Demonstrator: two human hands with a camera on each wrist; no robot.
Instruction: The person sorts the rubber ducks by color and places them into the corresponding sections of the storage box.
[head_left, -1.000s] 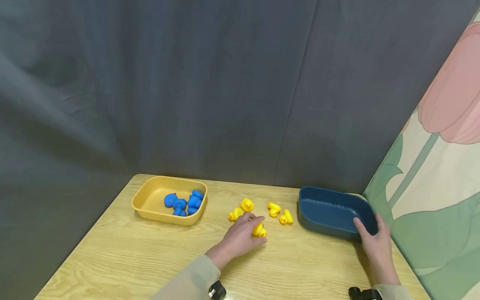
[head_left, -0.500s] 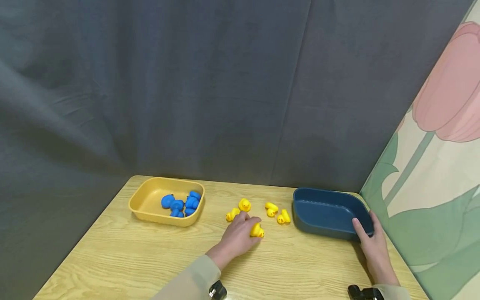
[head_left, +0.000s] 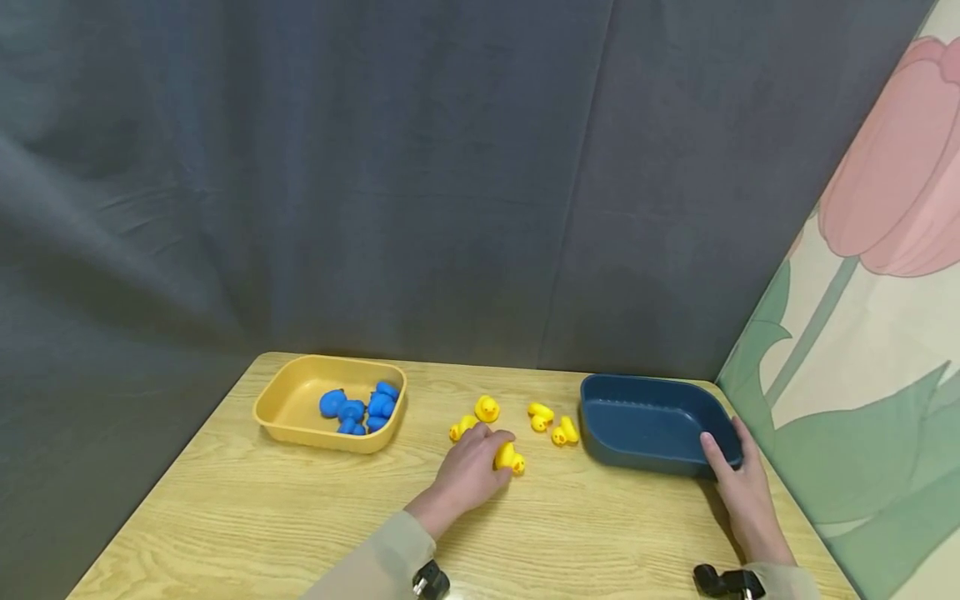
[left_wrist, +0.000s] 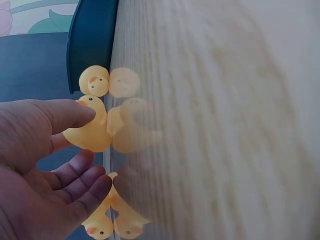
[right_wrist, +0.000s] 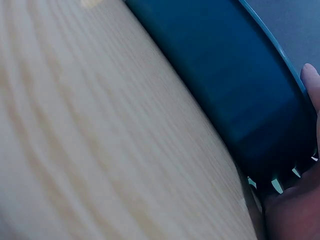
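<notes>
The blue ducks (head_left: 358,408) already lie in the yellow tray (head_left: 288,414), while the blue tray (head_left: 651,450) holds nothing and five yellow ducks remain on the worktop (head_left: 300,517). The left hand (head_left: 471,467) pinches one yellow duck (head_left: 508,457); the right hand (head_left: 738,483) grips the blue tray's near corner

1. A yellow tray (head_left: 288,423) sits on the far left part of the wooden table (head_left: 247,525), well apart from the other items.
2. Several blue toy ducks (head_left: 358,406) lie clustered in the right half of that tray, touching one another.
3. A dark grey curtain (head_left: 337,183) hangs behind the table and fills the whole background, with soft folds running down it.
4. A panel printed with a pink tulip (head_left: 892,208) and green leaves stands along the table's right side.
</notes>
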